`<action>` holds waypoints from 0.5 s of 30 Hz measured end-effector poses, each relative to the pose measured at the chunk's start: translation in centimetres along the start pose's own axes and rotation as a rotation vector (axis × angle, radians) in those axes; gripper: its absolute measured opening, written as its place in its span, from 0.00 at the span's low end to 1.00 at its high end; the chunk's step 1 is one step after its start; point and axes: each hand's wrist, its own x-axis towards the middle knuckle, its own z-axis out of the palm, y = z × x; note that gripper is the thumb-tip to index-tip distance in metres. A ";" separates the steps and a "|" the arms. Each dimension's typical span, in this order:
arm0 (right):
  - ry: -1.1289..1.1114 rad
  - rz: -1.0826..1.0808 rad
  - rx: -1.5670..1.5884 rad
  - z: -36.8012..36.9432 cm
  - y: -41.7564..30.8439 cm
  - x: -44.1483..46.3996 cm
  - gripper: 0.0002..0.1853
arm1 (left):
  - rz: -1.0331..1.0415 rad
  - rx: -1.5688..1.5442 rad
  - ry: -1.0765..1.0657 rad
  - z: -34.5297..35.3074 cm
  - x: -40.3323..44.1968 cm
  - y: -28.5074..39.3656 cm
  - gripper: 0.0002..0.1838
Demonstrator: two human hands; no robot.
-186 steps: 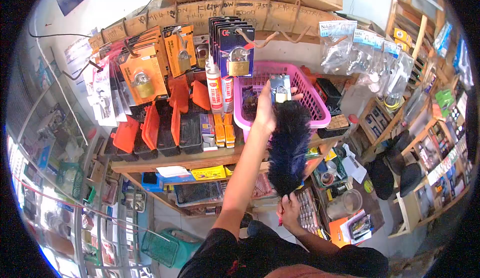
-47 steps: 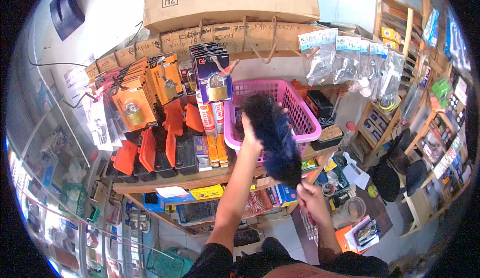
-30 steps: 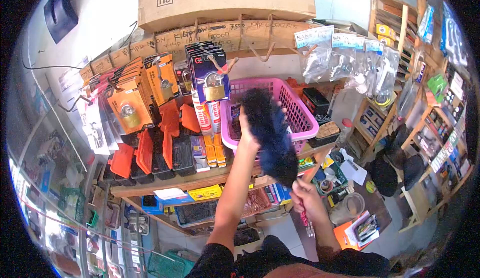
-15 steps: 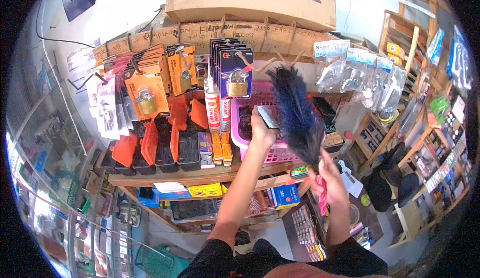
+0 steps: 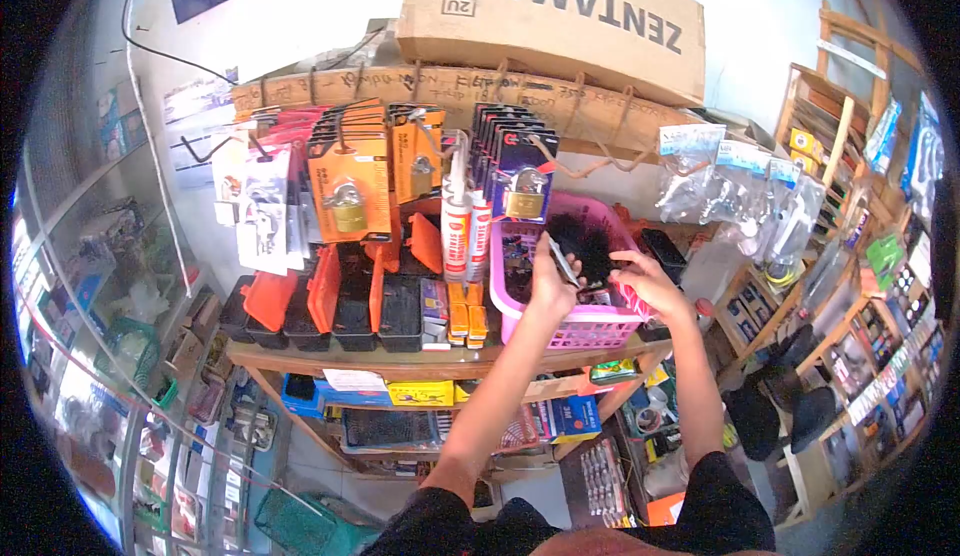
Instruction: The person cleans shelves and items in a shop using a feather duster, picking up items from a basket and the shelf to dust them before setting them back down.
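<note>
Wooden shelving (image 5: 480, 361) is seen across the middle, top loaded, lower levels stocked. Above it, a cardboard box (image 5: 560, 26) is set over the hook board (image 5: 345, 84), ZENTAMA print shown upside down. A row of black bins (image 5: 402, 318), orange lids tilted up, is lined along the shelf top, left side. To its right, a pink basket (image 5: 590, 336) is placed on the same top. Black feather duster (image 5: 590, 246): feathers are held inside the basket; pinkish-red handle (image 5: 632, 299) is gripped by the right hand (image 5: 650, 284), fingers curled round it, at the basket's right side. Orange-carded padlocks (image 5: 348, 206) are hung at left; a blue-carded padlock (image 5: 525, 196) is hung by the basket's left rear. Thin packet (image 5: 563, 262), nearly edge-on, is pinched by the left hand (image 5: 550, 284) over the basket, beside the feathers; print cannot be read.
</note>
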 end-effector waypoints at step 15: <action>0.379 -0.302 -0.324 2.1 3.7 3.1 0.11 | 0.125 0.101 -0.012 1.2 -1.3 0.2 0.18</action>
